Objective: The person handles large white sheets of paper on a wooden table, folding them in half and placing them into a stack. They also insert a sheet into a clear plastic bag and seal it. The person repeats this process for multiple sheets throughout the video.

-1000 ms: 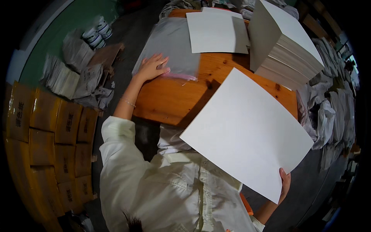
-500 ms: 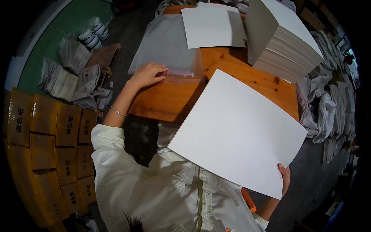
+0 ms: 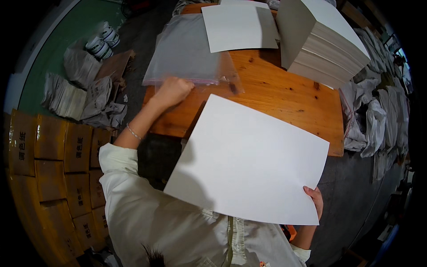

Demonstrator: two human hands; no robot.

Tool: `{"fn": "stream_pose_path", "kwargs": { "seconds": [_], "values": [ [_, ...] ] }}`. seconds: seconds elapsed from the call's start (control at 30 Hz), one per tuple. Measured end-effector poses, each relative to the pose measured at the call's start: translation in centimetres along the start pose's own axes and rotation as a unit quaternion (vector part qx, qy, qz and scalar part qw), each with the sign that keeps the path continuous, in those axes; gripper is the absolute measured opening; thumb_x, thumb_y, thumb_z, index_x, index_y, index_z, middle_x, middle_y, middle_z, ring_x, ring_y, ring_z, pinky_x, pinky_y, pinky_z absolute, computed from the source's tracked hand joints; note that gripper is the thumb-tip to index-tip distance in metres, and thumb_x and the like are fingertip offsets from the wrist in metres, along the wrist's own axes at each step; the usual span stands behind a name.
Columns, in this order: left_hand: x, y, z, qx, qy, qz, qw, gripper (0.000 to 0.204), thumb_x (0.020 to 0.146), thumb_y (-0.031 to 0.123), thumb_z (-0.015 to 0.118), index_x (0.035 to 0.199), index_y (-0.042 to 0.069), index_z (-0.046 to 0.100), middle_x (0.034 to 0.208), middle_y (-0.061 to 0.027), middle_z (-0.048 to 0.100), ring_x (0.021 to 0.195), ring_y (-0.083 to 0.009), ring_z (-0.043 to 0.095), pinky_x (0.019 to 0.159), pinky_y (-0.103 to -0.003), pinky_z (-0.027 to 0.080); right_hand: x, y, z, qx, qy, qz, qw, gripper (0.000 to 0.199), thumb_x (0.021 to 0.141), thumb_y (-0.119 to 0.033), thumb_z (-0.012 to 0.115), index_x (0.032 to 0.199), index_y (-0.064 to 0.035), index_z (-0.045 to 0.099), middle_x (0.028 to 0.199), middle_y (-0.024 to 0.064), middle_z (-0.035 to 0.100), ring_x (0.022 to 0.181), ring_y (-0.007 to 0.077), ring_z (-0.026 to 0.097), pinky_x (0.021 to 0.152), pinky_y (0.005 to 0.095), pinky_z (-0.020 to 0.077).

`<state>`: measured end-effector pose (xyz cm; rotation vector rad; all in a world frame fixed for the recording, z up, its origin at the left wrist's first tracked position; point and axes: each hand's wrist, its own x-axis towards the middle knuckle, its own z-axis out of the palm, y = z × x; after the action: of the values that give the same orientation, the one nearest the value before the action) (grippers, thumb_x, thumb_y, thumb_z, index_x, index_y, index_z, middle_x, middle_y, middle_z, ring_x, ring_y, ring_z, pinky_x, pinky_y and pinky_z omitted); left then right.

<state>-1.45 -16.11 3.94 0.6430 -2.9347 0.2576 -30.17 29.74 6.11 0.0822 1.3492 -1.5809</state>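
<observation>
My left hand (image 3: 174,92) is closed at the near edge of a pile of clear plastic bags (image 3: 182,51), fingertips pinched together at the open flap of the top bag. Slight motion blur softens the hand and the flap. With my right hand (image 3: 315,200) I grip a large white sheet of paper (image 3: 253,164) by its lower right edge, thumb on top and the other fingers hidden underneath. The sheet is tilted in front of my body, overlapping the table's near edge.
On the wooden table (image 3: 284,104) stands a tall stack of thick white paper (image 3: 329,53) at the far right. Another white sheet (image 3: 240,29) partly covers the bags. Taped brown cartons (image 3: 78,147) rise at left; wrapped bundles (image 3: 64,98) lie on the floor. Crumpled plastic (image 3: 373,120) lies at right.
The white sheet has moved left and turned flatter, with my right hand shifting left too. My left hand has closed more tightly and moved slightly right at the bag's flap.
</observation>
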Motion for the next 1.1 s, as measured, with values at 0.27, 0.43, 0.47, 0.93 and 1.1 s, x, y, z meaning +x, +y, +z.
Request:
{"fn": "stream_pose_path", "kwargs": {
  "seconds": [0.27, 0.43, 0.47, 0.93, 1.1],
  "values": [
    [-1.3, 10.7, -3.2, -0.034, 0.011, 0.036, 0.999, 0.007, 0.077, 0.013, 0.058, 0.072, 0.009, 0.057, 0.066, -0.0064, 0.061, 0.060, -0.0234, 0.064, 0.051, -0.032, 0.051, -0.7, -1.1, -3.3, -0.042, 0.000, 0.042, 0.998, 0.042, 0.077, -0.005, 0.063, 0.116, 0.0064, 0.051, 0.098, 0.0184, 0.064, 0.081, 0.0255, 0.066, 0.072, 0.0341, 0.0555],
    [-1.7, 13.4, -3.0, -0.103, 0.021, -0.044, 0.993, 0.008, 0.080, 0.015, 0.059, 0.080, 0.008, 0.061, 0.069, -0.0075, 0.062, 0.065, -0.0248, 0.064, 0.055, -0.034, 0.051, -0.9, -1.4, -5.2, -0.015, -0.039, 0.050, 0.998, 0.046, 0.078, -0.002, 0.063, 0.120, 0.0074, 0.048, 0.102, 0.0191, 0.063, 0.083, 0.0255, 0.066, 0.073, 0.0333, 0.0556],
    [-1.9, 13.6, -3.0, -0.121, 0.027, -0.063, 0.990, 0.009, 0.080, 0.015, 0.060, 0.082, 0.007, 0.062, 0.072, -0.0081, 0.063, 0.068, -0.0256, 0.064, 0.058, -0.035, 0.051, -0.8, -1.1, -5.2, -0.011, -0.023, 0.036, 0.999, 0.045, 0.078, -0.003, 0.063, 0.120, 0.0069, 0.048, 0.102, 0.0189, 0.063, 0.082, 0.0252, 0.066, 0.073, 0.0331, 0.0558],
    [-7.3, 12.3, -4.3, -0.321, 0.107, -0.109, 0.935, 0.021, 0.071, 0.005, 0.066, 0.091, 0.003, 0.062, 0.094, -0.0114, 0.065, 0.087, -0.0307, 0.062, 0.077, -0.036, 0.051, -2.2, 5.0, -1.8, -0.031, 0.093, -0.037, 0.995, 0.042, 0.085, -0.006, 0.061, 0.122, 0.0057, 0.046, 0.107, 0.0120, 0.060, 0.093, 0.0196, 0.059, 0.082, 0.0305, 0.0479],
    [-7.6, 13.0, -4.5, -0.299, 0.043, -0.137, 0.944, 0.024, 0.073, 0.006, 0.067, 0.096, 0.002, 0.061, 0.104, -0.0132, 0.063, 0.105, -0.0309, 0.057, 0.089, -0.037, 0.047, -2.4, 6.2, -2.2, -0.045, 0.098, -0.067, 0.992, 0.039, 0.088, -0.010, 0.059, 0.121, 0.0055, 0.046, 0.108, 0.0111, 0.058, 0.096, 0.0188, 0.057, 0.083, 0.0307, 0.0462]
  ]
}}
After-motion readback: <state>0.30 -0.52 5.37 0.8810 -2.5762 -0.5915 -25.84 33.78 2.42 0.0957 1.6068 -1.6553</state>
